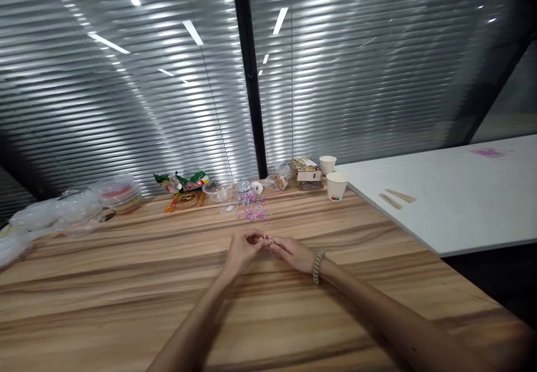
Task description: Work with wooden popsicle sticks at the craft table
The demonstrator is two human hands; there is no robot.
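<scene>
Wooden table [126,282] below; left hand [242,250], right hand [297,254] pinch pale strip [265,238].

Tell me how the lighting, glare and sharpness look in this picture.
Head view: bright streaks and spots of glare over the slatted blinds, soft shadows on the wooden table; head view, top right: dark corner; head view, centre: detail between the left hand and right hand too small and soft to make out.
</scene>
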